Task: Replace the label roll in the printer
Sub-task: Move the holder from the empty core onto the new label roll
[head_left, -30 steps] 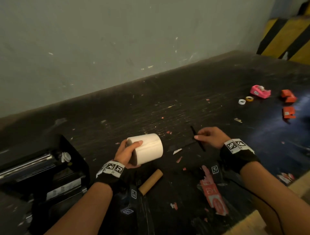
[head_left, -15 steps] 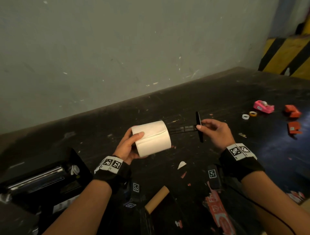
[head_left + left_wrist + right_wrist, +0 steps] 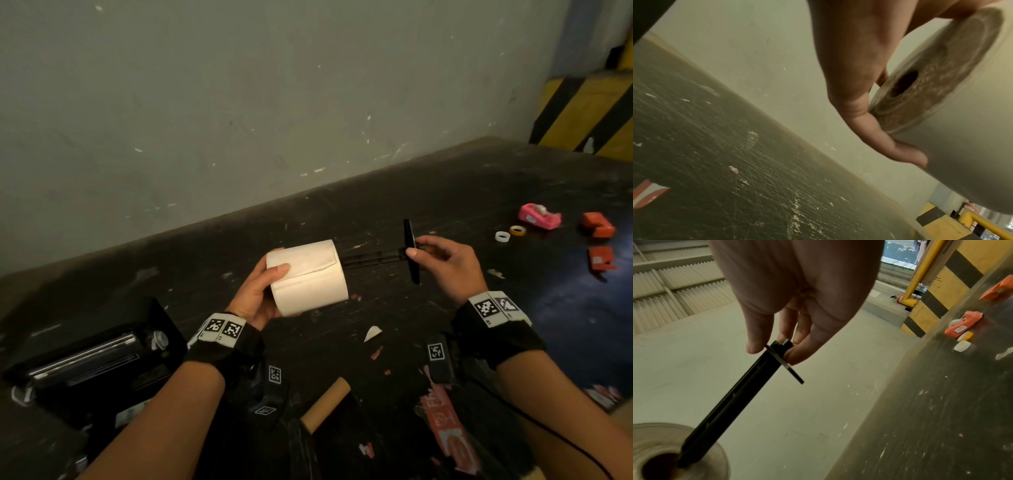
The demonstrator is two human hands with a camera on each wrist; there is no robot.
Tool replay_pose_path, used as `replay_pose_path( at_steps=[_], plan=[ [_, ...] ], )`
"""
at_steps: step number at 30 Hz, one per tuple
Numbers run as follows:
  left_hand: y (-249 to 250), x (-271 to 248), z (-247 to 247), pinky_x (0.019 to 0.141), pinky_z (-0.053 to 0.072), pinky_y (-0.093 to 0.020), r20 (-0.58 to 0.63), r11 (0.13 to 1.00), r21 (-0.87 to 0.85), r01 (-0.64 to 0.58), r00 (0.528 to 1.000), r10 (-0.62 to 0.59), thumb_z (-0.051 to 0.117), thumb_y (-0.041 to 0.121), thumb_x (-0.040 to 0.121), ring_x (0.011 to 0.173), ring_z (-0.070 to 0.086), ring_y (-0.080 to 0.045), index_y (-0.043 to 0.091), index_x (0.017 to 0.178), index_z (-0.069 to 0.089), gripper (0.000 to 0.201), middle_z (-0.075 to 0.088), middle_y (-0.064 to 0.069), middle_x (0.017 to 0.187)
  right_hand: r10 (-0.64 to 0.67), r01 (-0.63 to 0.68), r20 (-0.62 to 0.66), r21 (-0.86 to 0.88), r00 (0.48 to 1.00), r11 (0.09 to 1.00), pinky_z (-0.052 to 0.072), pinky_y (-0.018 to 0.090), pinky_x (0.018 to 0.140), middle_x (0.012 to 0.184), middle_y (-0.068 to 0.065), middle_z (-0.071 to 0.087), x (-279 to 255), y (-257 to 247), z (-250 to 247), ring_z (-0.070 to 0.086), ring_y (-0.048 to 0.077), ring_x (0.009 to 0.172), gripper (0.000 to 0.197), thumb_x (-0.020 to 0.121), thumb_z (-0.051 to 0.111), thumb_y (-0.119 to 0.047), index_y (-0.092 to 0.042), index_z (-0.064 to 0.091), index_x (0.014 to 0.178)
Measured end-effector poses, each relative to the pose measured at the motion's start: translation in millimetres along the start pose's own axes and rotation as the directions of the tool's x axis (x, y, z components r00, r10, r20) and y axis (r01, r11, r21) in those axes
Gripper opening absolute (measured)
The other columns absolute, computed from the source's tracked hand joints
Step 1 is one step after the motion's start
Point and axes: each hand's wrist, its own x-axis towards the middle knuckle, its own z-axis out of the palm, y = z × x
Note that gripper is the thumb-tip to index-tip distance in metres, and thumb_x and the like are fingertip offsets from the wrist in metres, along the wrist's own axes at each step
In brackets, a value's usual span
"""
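So the dark scuffed bench point(image 3: 428, 192) takes up most of the head view, running along a pale wall point(image 3: 239, 102), with a yellow and black striped barrier point(image 3: 589, 109) at the far right corner. Sitting open at the near left is the black printer point(image 3: 85, 359), well apart from both hands. A bare brown cardboard core point(image 3: 325, 404) lies on the bench near the person, between the forearms, with paper scraps around it. Far right there's a pink tape dispenser point(image 3: 539, 216), a couple of orange bits point(image 3: 597, 224) and two small tape rings point(image 3: 509, 233). Nothing sits between the roll and the printer. The white label roll point(image 3: 308, 277) is held up above the bench, lying sideways, with the left hand point(image 3: 255, 294) wrapped round its left end, thumb on top. The right hand point(image 3: 445, 263) pinches the flanged end of a black spindle point(image 3: 376, 257) with fingers point(image 3: 758, 331) and thumb, and the right wrist view shows the spindle's tip just inside the roll's core hole.
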Motion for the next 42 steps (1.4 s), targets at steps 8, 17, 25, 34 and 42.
replay_pose_path(
  at_steps=[8,17,25,34,42],
  plan=[
    [3.3,-2.4,-1.4,0.073,0.055,-0.048,-0.03,0.999,-0.045,0.002,1.0,-0.004,0.06,0.032,0.071,0.112,0.057,-0.036,0.037,0.107,0.056,0.037,0.056,-0.009,0.126,-0.051,0.049,0.048,0.041,0.998,0.998,0.05,0.011,0.067,0.093,-0.005,0.068,-8.0,-13.5,3.9,0.065,-0.007,0.08,0.024,0.078,0.07,-0.015,-0.02,0.067,0.101],
    [5.8,-4.7,-2.9,0.069,0.057,-0.048,-0.011,0.998,-0.067,0.002,1.0,-0.002,0.059,0.031,0.071,0.107,0.059,-0.033,0.037,0.107,0.057,0.037,0.057,-0.008,0.123,-0.051,0.051,-0.006,0.026,0.999,0.998,0.049,0.025,0.085,0.103,0.005,0.07,-5.8,-13.2,6.9,0.064,0.015,0.101,0.031,0.074,0.075,-0.02,-0.017,0.069,0.104],
    [4.6,-3.8,-1.2,0.068,0.058,-0.049,0.025,0.999,-0.052,0.007,1.0,-0.005,0.064,0.03,0.068,0.107,0.06,-0.033,0.036,0.111,0.057,0.044,0.058,-0.007,0.122,-0.057,0.055,0.112,0.019,0.992,0.998,0.052,0.023,0.082,0.094,-0.005,0.07,-15.9,-23.8,20.7,0.066,0.009,0.092,0.024,0.075,0.073,-0.015,-0.027,0.066,0.096],
    [3.7,0.6,12.7,0.076,0.056,-0.052,0.081,0.998,-0.063,0.012,0.997,-0.007,0.065,0.027,0.069,0.11,0.06,-0.033,0.035,0.119,0.053,0.052,0.058,-0.006,0.124,-0.057,0.062,0.25,-0.013,0.967,0.998,0.057,0.028,0.073,0.1,0.002,0.069,-31.6,-26.4,66.3,0.066,0.01,0.091,0.021,0.086,0.062,-0.018,-0.024,0.064,0.107],
    [-2.1,-4.5,15.1,0.084,0.053,-0.055,0.089,0.998,-0.06,0.009,0.996,-0.004,0.065,0.026,0.069,0.115,0.057,-0.035,0.035,0.12,0.052,0.052,0.056,-0.007,0.127,0.212,-0.281,0.409,0.117,0.888,0.953,0.041,0.045,0.105,0.137,-0.003,0.05,-32.3,-24.3,74.3,0.049,0.016,0.125,0.047,0.094,0.048,-0.033,-0.031,0.036,0.14]
  ],
)
